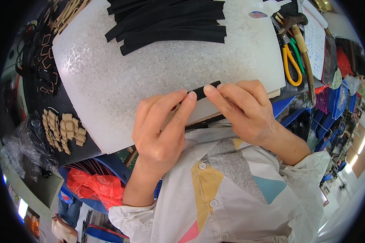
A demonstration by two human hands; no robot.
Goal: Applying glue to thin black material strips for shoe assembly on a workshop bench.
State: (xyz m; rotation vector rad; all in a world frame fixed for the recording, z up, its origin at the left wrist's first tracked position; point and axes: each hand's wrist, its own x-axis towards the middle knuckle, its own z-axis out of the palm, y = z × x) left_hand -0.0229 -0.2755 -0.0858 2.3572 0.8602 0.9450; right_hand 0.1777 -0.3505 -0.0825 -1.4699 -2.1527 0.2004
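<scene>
— On what surface is the work being done?

— A white, speckled board (150,73) is laid on a dark table (89,148).

— What is being held?

— A black strip (199,93), above the board's near edge. One end is pinched by the left hand (160,129), finger against thumb; the other is pinched just as narrowly by the right hand (247,109).

— How far along can the work be judged to be?

— One strip is in hand, not yet set down. A pile of black strips (166,24) is spread over the board's far side; whether those are finished or waiting cannot be told. Tan looped pieces (69,127) are laid out at the left.

— Are containers seen?

— A red plastic bag (89,186) is held in a blue bin (119,168) below the near left corner; its contents are hidden. What is held in the white bottle (267,8), far right, cannot be told
</scene>
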